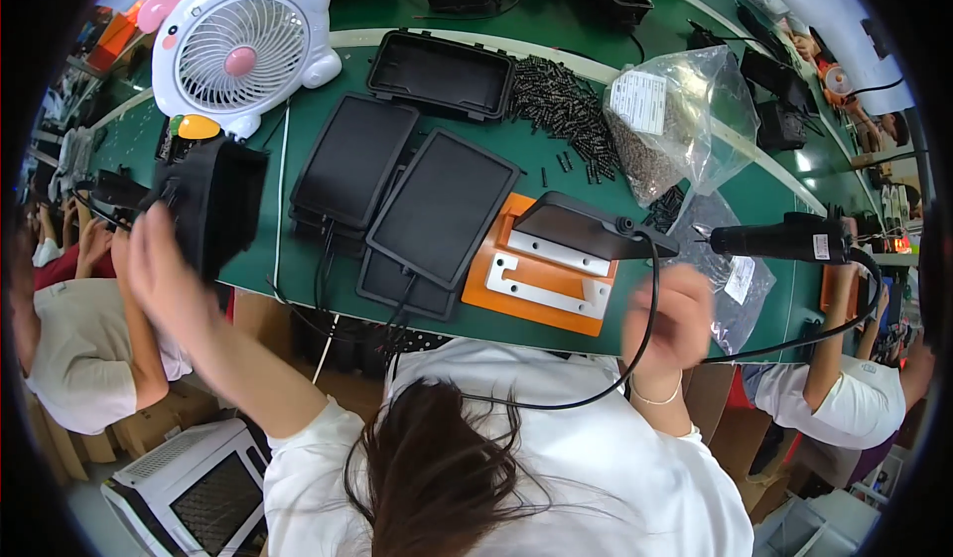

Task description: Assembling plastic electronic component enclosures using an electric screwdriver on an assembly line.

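Black panel: My black panel (581, 224) is in front of me, a bit to my right. It is tilted up over the orange block (526, 311), right by the white bars (546, 297) on top.
How it feels: I guess it is light and stiff, smooth enough to slip, and its flat face could scratch. I would pinch it by two side edges.
Cord: A thin black cord (649, 324) comes off the panel's right end and loops down to my lap. It looks bendy, and I would not lift by it.
Right hand: My right hand (680, 321) is just below that end, with the cord passing in front. My fingers are curled in a loose bend. I can't tell if they hold the cord.
Left hand: My left hand (164, 259) is blurry, with its fingers partly open, next to a black box (233, 209). I can't tell if it touches the box.
Flat stack: More flat panels (442, 200) lie left of the block.
Farther off: An open case (442, 72), a pile of screws (561, 105) and a clear bag (645, 150) are behind. A power driver (779, 241) is to the right.
Fan: A white animal fan (243, 51) stands far left on the green table (260, 259).
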Demonstrator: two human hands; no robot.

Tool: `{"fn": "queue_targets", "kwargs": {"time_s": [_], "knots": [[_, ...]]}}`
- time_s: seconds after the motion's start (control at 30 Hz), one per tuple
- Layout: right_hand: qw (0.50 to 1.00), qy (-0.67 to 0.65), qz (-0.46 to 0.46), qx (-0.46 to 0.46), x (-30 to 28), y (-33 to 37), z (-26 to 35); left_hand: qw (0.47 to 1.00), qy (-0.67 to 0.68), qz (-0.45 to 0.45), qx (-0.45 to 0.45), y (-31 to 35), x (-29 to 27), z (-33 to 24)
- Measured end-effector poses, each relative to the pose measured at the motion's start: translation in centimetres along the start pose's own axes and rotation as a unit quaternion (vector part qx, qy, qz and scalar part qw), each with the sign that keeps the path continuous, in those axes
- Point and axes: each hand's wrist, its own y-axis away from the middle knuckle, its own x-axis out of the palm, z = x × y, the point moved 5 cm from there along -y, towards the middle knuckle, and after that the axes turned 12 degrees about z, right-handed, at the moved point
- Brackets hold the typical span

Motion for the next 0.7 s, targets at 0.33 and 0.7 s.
{"fn": "queue_targets", "kwargs": {"time_s": [0.33,0.7], "knots": [[0.926,-0.348,0.09,-0.12,2.4,-4.8,4.7,0.775,0.098,0.609,0.141,9.6,16.3,-15.3],[1.0,0.001,0.013,0.017,-0.9,-1.2,1.7,0.847,0.086,0.517,0.093,8.4,19.7,-10.3]]}}
